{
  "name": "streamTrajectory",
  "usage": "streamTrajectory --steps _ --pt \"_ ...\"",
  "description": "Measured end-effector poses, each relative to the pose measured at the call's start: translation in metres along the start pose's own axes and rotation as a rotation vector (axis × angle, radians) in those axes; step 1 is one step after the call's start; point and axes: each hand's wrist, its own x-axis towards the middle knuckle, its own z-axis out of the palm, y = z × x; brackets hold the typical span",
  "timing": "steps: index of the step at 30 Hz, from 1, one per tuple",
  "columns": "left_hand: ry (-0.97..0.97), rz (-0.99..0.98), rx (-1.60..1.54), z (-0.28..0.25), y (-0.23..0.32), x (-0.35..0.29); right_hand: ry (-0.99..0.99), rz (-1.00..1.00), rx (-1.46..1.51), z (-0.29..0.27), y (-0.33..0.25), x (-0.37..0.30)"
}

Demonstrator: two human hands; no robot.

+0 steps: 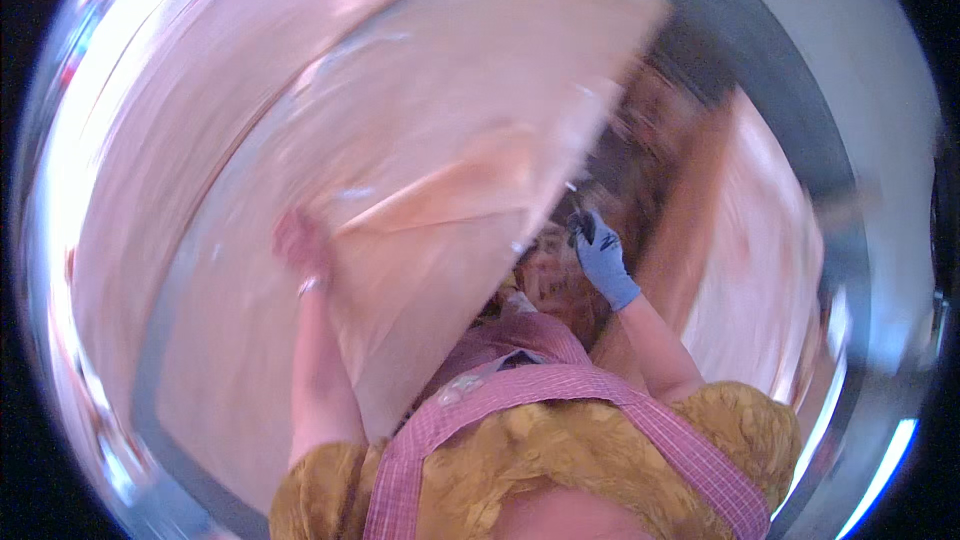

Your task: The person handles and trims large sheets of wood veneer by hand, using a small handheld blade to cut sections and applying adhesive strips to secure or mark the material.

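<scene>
My left hand (303, 240), bare and smeared by motion, is over a broad pale pinkish-tan surface (400, 90); whether it touches or grips anything cannot be made out. Beside it, a warmer tan, wedge-shaped piece or fold (455, 185) stretches to the right. A light blue glove covers my right hand (603, 258). Its fingers are closed around a small dark tool (582, 225) with what looks like a bright tip, its kind too blurred to name. That hand is just past the pale surface's right edge, above a dark brown, cluttered-looking area.
An orange-brown strip (690, 205) runs along the right of the brown area, with another pale surface (755, 230) beyond it. A dark grey band (770, 50) curves along the upper right. My pink checked apron (520, 390) is close to the pale surface's edge.
</scene>
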Motion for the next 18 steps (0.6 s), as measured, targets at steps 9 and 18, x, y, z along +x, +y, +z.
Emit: streamTrajectory --steps 9,18 --pt "-0.091 0.477 0.550 -0.051 -0.043 -0.003 0.411 0.967 -0.294 -0.159 0.065 -0.524" --pt "-0.138 0.383 0.201 -0.001 -0.102 -0.094 0.392 1.818 -0.755 -0.016 0.125 -0.839"
